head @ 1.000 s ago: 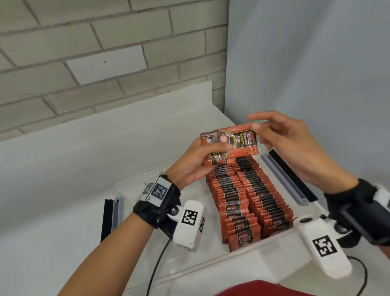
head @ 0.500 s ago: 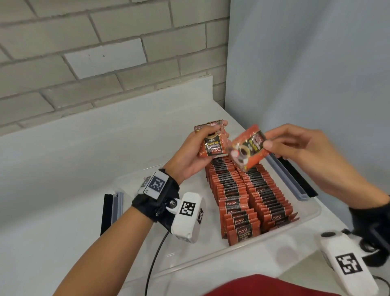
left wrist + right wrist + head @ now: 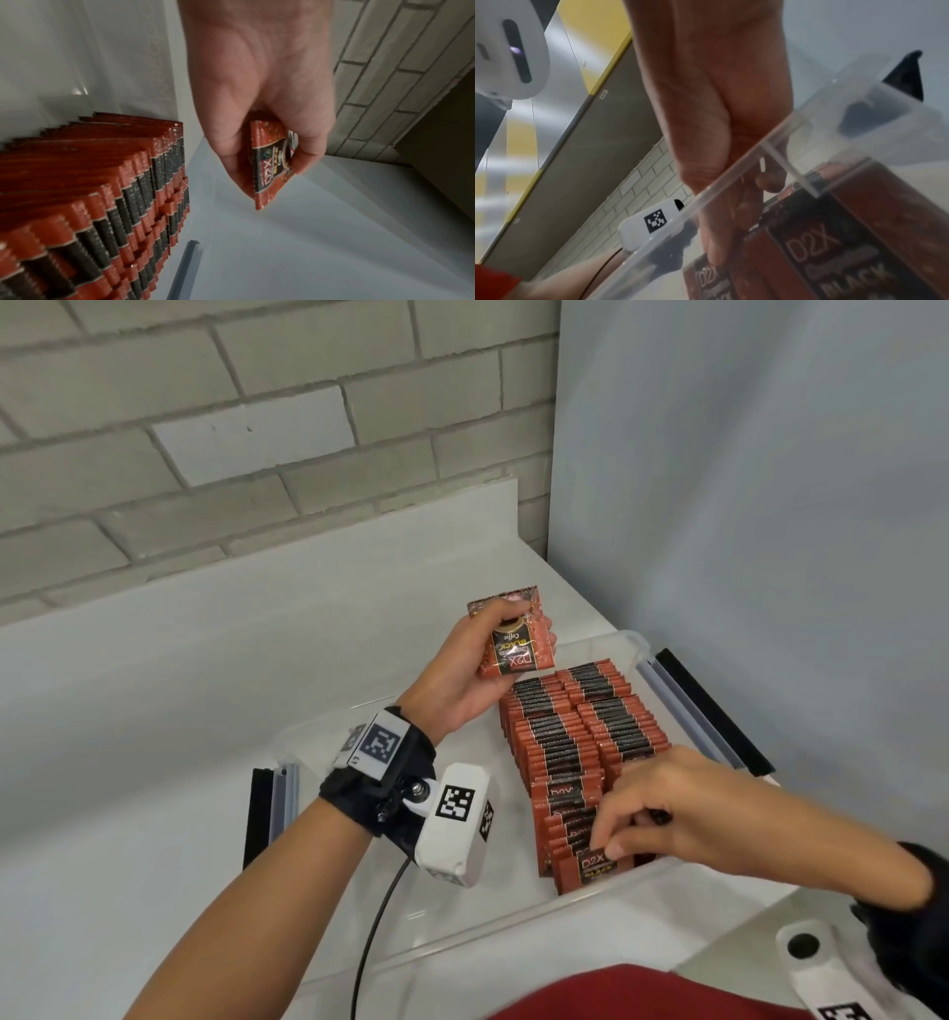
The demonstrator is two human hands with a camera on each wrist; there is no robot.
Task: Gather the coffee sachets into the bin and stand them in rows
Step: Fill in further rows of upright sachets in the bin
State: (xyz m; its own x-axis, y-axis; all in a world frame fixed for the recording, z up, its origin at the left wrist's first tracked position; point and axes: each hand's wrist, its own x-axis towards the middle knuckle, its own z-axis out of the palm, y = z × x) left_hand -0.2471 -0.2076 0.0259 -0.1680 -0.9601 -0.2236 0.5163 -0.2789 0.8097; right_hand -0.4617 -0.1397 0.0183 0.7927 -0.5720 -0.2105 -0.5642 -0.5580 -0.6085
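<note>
In the clear bin point(image 3: 606, 888), near end of the rows: slotting a sachet in.
My right hand point(image 3: 683, 814) reaches down at the front of the standing coffee sachets point(image 3: 580, 737), fingers point(image 3: 613, 851) curled, pinching the front sachet point(image 3: 595, 865) to seat it upright, I think. My left hand point(image 3: 462, 675) waits above the rows' far end, fingers clamped round a spare stack of sachets point(image 3: 516, 642), likely feeding the right. Bin sits on the white tabletop point(image 3: 154, 711).
</note>
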